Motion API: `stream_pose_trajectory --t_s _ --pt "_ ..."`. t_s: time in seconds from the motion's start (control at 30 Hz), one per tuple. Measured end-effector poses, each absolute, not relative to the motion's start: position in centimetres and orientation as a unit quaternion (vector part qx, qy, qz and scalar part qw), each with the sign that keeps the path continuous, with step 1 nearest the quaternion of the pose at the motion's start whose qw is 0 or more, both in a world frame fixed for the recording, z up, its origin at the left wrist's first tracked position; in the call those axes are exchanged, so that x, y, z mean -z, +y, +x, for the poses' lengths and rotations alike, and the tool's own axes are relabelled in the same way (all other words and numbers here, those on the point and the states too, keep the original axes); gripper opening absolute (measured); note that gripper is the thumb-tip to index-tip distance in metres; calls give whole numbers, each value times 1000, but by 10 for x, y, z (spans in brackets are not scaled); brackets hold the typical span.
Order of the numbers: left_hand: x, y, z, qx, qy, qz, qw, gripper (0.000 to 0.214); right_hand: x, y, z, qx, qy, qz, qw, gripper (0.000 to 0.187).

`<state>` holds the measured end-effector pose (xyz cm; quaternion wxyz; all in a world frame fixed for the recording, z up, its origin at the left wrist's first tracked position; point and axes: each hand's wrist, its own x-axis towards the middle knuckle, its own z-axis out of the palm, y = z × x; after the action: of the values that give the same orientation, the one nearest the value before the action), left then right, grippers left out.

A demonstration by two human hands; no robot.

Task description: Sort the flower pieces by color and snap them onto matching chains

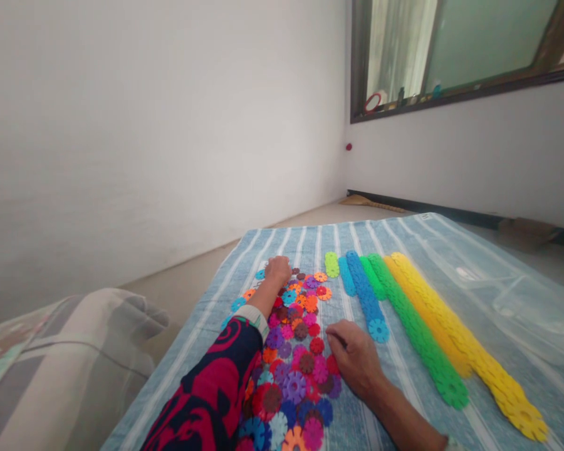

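Observation:
A loose heap of flower-shaped plastic discs (294,385) in mixed colours spreads over the striped cloth. At its far end, my left hand (278,269) reaches down with closed fingers, beside a few blue discs; its fingertips are hidden. My right hand (355,357) rests at the heap's right edge, fingers curled under and near the red discs. Whatever it may hold cannot be seen. To the right lie overlapping rows of discs: a short lime row (331,264), a blue row (364,291), a green row (418,332) and a long yellow row (474,347).
A blue striped cloth (305,241) covers the low surface. Clear plastic (536,307) lies at its right side. Grey-and-white striped fabric (89,363) is bunched at the left. A white wall (169,125) stands behind, and cardboard (526,230) lies on the floor.

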<state>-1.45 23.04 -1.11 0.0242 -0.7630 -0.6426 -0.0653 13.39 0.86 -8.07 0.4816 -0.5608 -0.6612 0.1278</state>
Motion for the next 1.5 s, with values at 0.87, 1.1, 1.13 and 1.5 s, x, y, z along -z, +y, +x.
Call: stream_pose_trajectory --t_s 0.87,1.1,1.13,1.5 --pt "13 205 41 198 -505 -808 -230 20 84 15 131 -134 -649 -567 489 17" --pt "32 175 88 186 -434 -845 -250 20 81 15 132 -133 -654 -562 488 17" --pt "33 174 90 186 -433 -846 -249 20 80 15 132 -133 -654 -563 487 17" --pt "34 170 97 157 -424 -874 -179 22 81 16 131 -130 -651 -566 489 16"
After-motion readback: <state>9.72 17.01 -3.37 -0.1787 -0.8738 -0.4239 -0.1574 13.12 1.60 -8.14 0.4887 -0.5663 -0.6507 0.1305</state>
